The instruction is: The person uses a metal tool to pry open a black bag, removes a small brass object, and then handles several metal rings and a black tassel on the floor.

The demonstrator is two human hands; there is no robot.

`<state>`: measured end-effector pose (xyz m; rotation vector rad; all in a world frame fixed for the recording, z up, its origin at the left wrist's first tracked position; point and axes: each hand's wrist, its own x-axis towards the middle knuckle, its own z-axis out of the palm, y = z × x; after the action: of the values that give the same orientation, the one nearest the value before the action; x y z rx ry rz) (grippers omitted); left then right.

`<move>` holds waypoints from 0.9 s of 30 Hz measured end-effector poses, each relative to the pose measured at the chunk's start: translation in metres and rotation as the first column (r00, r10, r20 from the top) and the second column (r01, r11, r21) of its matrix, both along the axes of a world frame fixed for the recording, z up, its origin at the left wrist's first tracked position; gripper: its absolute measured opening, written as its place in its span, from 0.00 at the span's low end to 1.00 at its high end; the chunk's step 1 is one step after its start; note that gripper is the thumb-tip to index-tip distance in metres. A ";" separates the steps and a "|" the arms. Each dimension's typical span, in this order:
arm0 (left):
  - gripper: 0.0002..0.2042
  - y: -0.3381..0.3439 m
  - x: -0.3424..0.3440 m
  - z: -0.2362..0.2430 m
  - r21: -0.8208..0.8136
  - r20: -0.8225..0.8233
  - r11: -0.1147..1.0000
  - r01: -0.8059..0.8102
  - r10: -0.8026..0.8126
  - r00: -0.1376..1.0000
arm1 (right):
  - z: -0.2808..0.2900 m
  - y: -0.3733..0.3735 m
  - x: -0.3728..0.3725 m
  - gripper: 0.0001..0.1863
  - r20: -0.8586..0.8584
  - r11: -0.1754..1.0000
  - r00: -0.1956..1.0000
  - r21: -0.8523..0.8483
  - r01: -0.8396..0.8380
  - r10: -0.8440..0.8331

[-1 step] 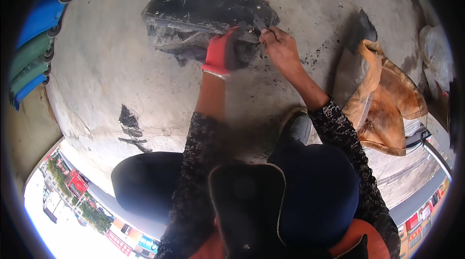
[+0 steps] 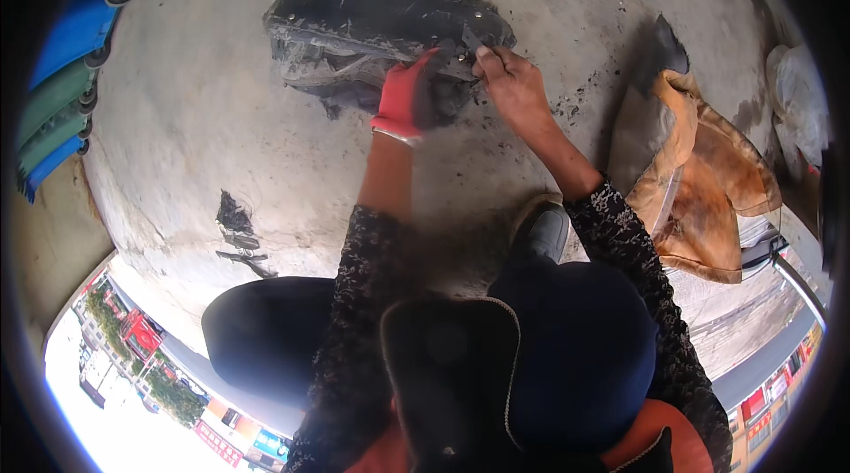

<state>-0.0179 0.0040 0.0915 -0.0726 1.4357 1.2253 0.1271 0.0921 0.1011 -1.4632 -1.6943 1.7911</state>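
On the floor lies a long, worn black piece with metal rivets (image 2: pixel 381 8), its near edge frayed and grey with dust; I cannot tell what it is. My left hand (image 2: pixel 405 99), in a red glove with dark fingers, is closed on its near edge. Just to the right, my bare right hand (image 2: pixel 513 84) pinches a small flat dark blade (image 2: pixel 471 36) against the right end of this piece. The blade's tip rests close to a rivet, and its lower part is hidden by my fingers.
Dark crumbs (image 2: pixel 571 101) are scattered right of the piece, and black scraps (image 2: pixel 235 218) lie at the left. A stained brown cloth (image 2: pixel 708 181) drapes over something at the right. Rolled blue and green sheets (image 2: pixel 75 35) stand at the far left. My shoe (image 2: pixel 542 232) is nearby.
The black riveted piece has shifted very slightly right and away from me. Both hands keep nearly the same place and hold.
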 end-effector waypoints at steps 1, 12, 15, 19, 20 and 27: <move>0.15 0.001 0.007 0.001 0.012 -0.001 1.000 -0.015 0.015 1.000 | 0.000 0.000 0.003 0.20 -0.009 1.000 1.000 0.007 0.008 -0.008; 0.08 -0.008 0.040 -0.044 0.206 -0.369 0.978 -0.024 0.101 0.924 | -0.014 0.012 0.028 0.13 -0.172 0.992 0.979 -0.047 -0.115 0.106; 0.04 -0.008 0.049 -0.053 0.329 -0.409 0.937 -0.120 0.256 0.876 | 0.006 0.021 0.026 0.12 -0.162 0.976 0.978 -0.149 -0.156 0.131; 0.02 -0.015 0.041 -0.045 0.296 -0.195 0.932 -0.207 0.272 0.942 | 0.010 0.022 0.034 0.14 -0.240 0.856 0.960 -0.458 -0.240 0.141; 0.02 -0.016 0.038 -0.044 0.298 -0.172 0.936 -0.187 0.245 0.954 | 0.009 0.020 0.035 0.14 -0.302 0.806 0.947 -0.531 -0.263 0.111; 0.04 -0.016 0.037 -0.022 0.199 -0.194 0.973 -0.117 0.156 0.968 | -0.017 0.015 0.026 0.16 -0.401 0.574 0.914 -0.762 -0.298 -0.057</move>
<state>0.0188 -0.0118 0.0692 0.0888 1.5083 1.5129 0.1532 0.1074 0.0844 -1.0925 -0.7521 2.9385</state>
